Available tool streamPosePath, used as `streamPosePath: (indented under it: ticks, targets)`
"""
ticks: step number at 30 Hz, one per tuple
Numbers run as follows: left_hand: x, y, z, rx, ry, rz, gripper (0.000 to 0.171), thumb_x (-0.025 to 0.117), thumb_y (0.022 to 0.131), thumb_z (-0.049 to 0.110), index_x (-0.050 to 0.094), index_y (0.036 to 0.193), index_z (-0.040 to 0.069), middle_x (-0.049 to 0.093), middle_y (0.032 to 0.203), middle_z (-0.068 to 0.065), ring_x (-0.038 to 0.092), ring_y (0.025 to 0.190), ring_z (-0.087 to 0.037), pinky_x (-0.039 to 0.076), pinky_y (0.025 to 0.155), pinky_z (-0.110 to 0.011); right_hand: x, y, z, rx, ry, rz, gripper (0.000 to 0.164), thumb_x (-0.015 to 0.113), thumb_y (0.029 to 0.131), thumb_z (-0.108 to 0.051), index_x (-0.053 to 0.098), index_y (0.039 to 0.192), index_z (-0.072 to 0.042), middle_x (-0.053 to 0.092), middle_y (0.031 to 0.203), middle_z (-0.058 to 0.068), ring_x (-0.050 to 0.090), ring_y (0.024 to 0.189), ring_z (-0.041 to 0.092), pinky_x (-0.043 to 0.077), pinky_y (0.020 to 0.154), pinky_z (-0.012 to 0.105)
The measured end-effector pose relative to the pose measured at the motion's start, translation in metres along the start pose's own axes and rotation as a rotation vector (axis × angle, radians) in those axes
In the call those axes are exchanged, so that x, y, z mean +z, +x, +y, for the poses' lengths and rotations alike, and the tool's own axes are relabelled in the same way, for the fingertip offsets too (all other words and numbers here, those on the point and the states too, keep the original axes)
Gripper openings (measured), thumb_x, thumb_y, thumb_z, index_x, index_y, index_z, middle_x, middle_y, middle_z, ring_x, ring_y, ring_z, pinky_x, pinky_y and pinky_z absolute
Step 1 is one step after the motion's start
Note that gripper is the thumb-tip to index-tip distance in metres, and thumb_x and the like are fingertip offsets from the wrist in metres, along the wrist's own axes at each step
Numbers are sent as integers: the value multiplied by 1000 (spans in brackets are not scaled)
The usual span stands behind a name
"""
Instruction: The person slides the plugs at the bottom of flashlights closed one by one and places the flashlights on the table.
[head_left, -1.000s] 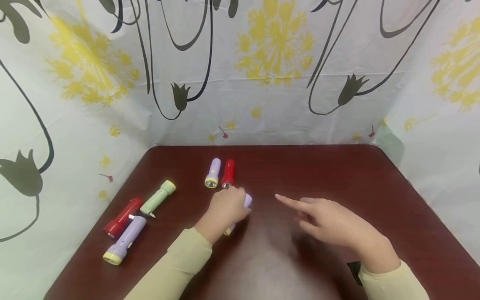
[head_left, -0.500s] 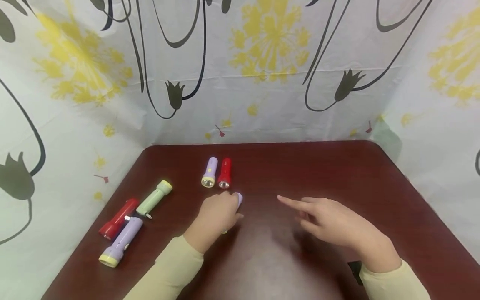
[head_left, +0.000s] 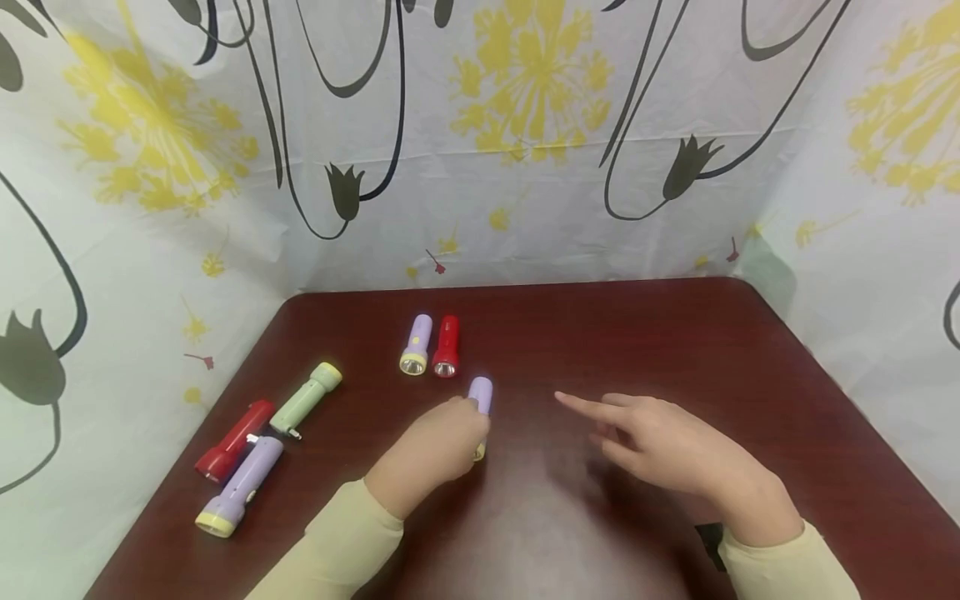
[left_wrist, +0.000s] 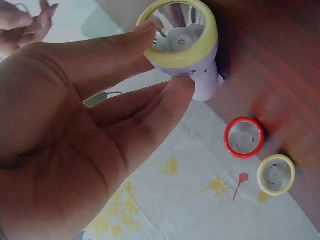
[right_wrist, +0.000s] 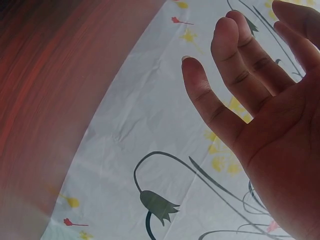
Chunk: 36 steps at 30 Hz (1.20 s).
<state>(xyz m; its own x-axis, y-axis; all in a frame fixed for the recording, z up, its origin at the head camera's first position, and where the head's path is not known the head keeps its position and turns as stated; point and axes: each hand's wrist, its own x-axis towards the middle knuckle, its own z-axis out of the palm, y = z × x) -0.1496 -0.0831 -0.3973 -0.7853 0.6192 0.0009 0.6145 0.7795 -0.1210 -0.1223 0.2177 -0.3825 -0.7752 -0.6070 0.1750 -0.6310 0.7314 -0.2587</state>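
My left hand (head_left: 433, 442) pinches a purple flashlight (head_left: 481, 393) with a yellow rim near the middle of the table. In the left wrist view, the thumb touches the rim of this flashlight (left_wrist: 204, 82) and a finger lies against its neck; the lens faces the camera. Beyond it lie another purple flashlight (head_left: 418, 333) and a red flashlight (head_left: 447, 337), side by side with lenses toward me. My right hand (head_left: 652, 442) hovers over the right of the table, index finger extended, holding nothing. Its loosely spread fingers show in the right wrist view.
Toward the left table edge lie a green flashlight (head_left: 302, 406), a red flashlight (head_left: 238, 439) and a purple flashlight (head_left: 243, 485), close together. A patterned white curtain (head_left: 525, 217) surrounds the dark red table (head_left: 637, 350). A small black object (head_left: 711, 543) shows by the right sleeve.
The flashlight in my left hand has turned from a slant to nearly straight away from me. The head view has shifted slightly. My right hand keeps its pose.
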Motion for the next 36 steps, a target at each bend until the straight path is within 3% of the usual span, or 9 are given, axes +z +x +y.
streamPosePath:
  ticks: [10,17,22,31,36]
  targets:
    - [13,45,-8,5,117,28,5,81,90,17,83,91,12,73,74,-6,68,71,-21,63,66,-32,4,3,-2,-25,7,21,74,70,97,-12,45,159,-45,55,91,-21,48,74,-8,46,70,21]
    - [18,76,-21,-46,80,-37,17,83,91,22,82,104,12,76,89,-8,71,90,-25,66,74,-36,5,4,-3,-35,7,23,74,69,96,-11,47,158,-44,57,91,-22,51,76,-7,47,70,21]
    - [20,88,-28,-70,79,-49,22,84,90,24,80,109,12,77,100,-11,70,98,-28,67,74,-40,5,5,-3,-36,3,23,74,69,96,-11,46,159,-44,58,93,-22,53,77,-5,48,71,21]
    - [29,99,-36,-75,150,-6,26,79,94,22,78,116,9,79,112,-13,71,107,-30,67,71,-44,6,4,-2,-48,15,16,72,70,97,-11,47,159,-42,58,92,-21,53,77,-5,48,71,22]
    - [29,103,-42,-101,118,-21,28,77,96,20,75,119,6,77,117,-16,69,110,-31,67,75,-45,6,3,0,-39,21,14,72,70,97,-11,47,159,-42,59,92,-21,53,78,-6,48,71,22]
